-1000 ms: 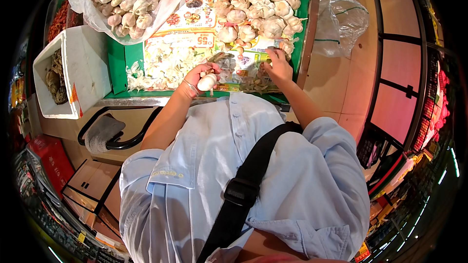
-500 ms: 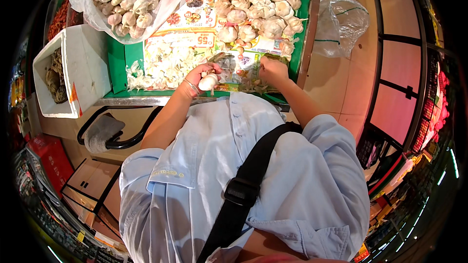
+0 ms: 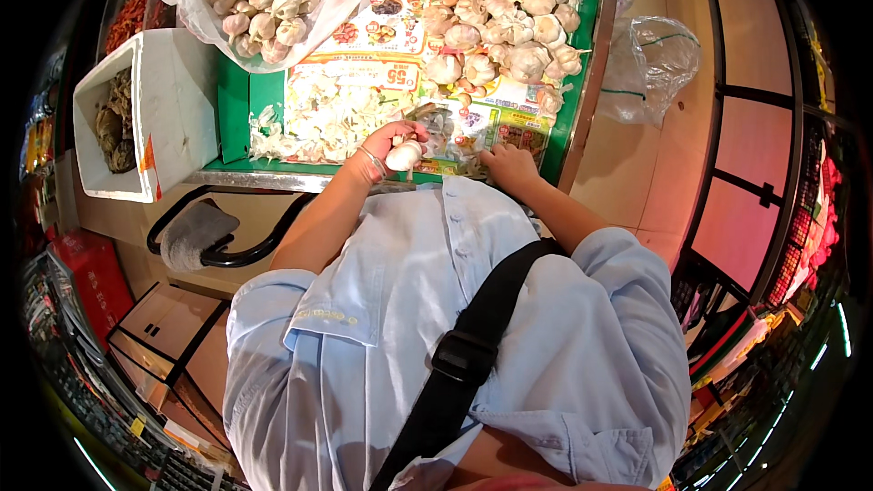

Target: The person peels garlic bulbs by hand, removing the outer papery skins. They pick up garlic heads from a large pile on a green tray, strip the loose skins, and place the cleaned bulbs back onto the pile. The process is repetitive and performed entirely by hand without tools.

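My left hand (image 3: 393,138), with a band at its wrist, is closed round a white garlic bulb (image 3: 404,156) by the near edge of a green stall tray (image 3: 235,109). The stem of the bulb hangs downward. To its right, my right hand (image 3: 511,166) rests low over the printed flyers (image 3: 473,120) lining the tray. Its fingers are bent down and somewhat apart, and I see nothing held in them. Left of my left hand lies a spread of loose garlic skins (image 3: 332,114). Beyond both hands sits a heap of garlic bulbs (image 3: 509,14).
A white plastic bag (image 3: 211,23) full of garlic stands at the far left. Beside it is a white foam box (image 3: 182,100) with dark brown contents. A clear plastic bag (image 3: 650,68) lies right of the tray's metal edge. A chair (image 3: 223,241) stands near my left arm.
My right hand has come down toward the tray's near edge, and its fingers have loosened from a fist. My left hand still holds the garlic bulb. The whole view has shifted slightly.
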`<state>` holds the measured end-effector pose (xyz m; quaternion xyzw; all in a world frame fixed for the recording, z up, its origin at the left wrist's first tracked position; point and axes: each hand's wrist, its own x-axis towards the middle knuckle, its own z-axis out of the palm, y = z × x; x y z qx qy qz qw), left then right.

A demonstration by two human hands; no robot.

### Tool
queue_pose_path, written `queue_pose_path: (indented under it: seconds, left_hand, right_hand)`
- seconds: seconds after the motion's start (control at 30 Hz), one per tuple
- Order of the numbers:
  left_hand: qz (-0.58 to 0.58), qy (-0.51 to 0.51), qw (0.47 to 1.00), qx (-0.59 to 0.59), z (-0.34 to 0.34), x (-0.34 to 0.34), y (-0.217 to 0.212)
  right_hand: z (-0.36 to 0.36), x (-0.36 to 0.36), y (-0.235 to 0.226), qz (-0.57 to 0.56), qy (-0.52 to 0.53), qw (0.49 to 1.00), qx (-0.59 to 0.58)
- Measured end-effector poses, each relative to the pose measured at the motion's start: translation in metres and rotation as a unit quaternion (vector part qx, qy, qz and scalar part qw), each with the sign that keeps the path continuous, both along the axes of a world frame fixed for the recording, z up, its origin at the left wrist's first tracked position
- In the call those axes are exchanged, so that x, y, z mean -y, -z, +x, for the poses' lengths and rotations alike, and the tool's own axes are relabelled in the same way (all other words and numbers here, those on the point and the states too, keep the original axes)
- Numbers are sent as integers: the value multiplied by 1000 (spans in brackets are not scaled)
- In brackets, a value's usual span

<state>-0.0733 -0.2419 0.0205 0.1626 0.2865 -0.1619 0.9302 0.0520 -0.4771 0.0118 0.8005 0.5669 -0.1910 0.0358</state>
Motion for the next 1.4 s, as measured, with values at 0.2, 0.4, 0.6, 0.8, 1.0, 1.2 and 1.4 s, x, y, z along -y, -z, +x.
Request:
queue_pose_path:
  seconds: [0.2,0.4,0.6,0.8,1.0,1.2,1.4]
  left_hand:
    - [-7,-10,1000,0,-4,2,1]
    - [26,4,999,-27,-6,1,-1]
    - [-6,18,1000,-3,2,5,-15]
    - [-46,23,997,51,28,15,-45]
    - [-61,16,995,80,40,17,-50]
    - [-70,-34,990,118,39,18,-48]
    - [-113,-22,990,79,44,13,-42]
  right_hand:
    - [-3,-2,0,-5,14,1000,14]
    - [6,-6,-4,-40,101,993,-48]
    - [32,-36,-14,179,376,735,-536]
    - [24,-85,-83,204,391,606,-662]
    - [20,-87,-81,253,290,742,-549]
    - [25,-95,-113,285,312,725,-544]
    - [23,-101,-117,332,362,627,-605]
